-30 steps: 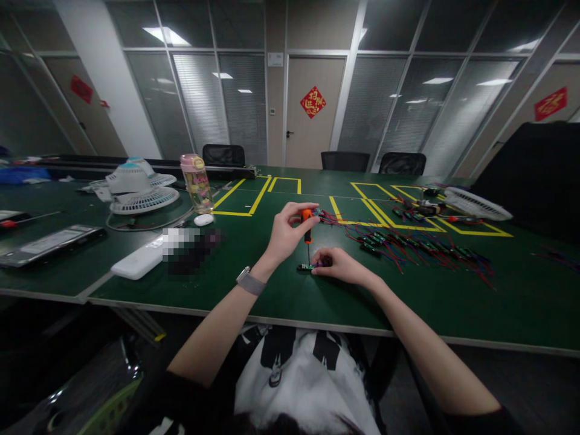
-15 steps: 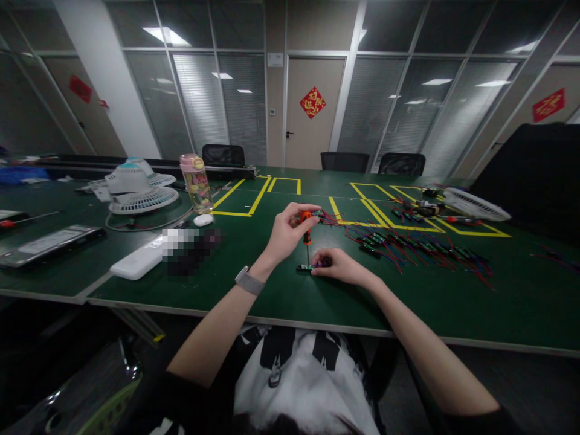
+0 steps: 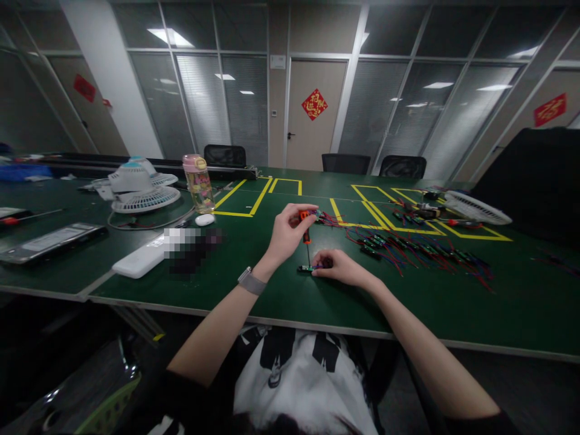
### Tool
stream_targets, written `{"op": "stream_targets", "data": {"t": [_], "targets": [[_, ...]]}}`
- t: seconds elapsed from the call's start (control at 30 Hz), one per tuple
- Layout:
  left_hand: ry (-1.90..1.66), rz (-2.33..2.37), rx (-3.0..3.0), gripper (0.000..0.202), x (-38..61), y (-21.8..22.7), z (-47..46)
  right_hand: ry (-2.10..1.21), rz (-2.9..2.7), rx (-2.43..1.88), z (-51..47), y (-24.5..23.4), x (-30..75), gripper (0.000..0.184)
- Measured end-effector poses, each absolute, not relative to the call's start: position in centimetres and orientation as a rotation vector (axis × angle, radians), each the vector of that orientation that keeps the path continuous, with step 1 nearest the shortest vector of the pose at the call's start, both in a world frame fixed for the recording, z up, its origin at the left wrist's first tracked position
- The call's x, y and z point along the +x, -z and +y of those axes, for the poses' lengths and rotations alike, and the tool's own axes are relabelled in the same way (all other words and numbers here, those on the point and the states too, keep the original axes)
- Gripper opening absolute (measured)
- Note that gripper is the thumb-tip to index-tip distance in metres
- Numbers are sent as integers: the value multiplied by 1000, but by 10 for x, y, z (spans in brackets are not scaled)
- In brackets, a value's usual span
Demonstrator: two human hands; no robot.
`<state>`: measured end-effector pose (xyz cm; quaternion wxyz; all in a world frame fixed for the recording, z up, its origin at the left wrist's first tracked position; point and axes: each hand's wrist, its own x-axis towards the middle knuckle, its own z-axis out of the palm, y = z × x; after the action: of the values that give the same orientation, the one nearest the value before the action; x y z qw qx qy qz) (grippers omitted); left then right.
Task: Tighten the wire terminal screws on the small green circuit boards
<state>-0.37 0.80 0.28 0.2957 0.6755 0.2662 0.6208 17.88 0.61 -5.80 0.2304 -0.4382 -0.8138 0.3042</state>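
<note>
My left hand (image 3: 289, 229) is closed around the orange and black handle of a screwdriver (image 3: 307, 236), which stands nearly upright. Its thin shaft reaches down to a small green circuit board (image 3: 305, 269) lying on the table. Whether the tip sits in a screw is too small to tell. My right hand (image 3: 336, 266) pinches the right end of that board and its wires, steadying it on the table; the fingers hide part of it. Beyond my left hand lie more small boards with red and blue wires (image 3: 327, 217).
Several wired boards (image 3: 421, 246) spread over the table's right side, near a white fan part (image 3: 475, 206). To the left are a white power-bank-like block (image 3: 140, 260), a drink bottle (image 3: 198, 187), a white fan (image 3: 142, 196) and a metal drive (image 3: 52, 243). Yellow tape marks the green tabletop (image 3: 254, 266).
The screwdriver handle has turned slightly in my left hand. My right hand stays on the board, and the camera view has shifted a little.
</note>
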Motion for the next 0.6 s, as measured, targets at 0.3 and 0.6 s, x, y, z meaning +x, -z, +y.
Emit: {"op": "stream_targets", "data": {"t": [0.3, 0.6], "targets": [[-1455, 440, 1642, 37, -3, -1, 12, -847, -2244, -1202, 6, 57, 179, 18], [-1618, 689, 1781, 29, -5, -2, 10, -837, -2245, -1196, 6, 57, 179, 19]]}}
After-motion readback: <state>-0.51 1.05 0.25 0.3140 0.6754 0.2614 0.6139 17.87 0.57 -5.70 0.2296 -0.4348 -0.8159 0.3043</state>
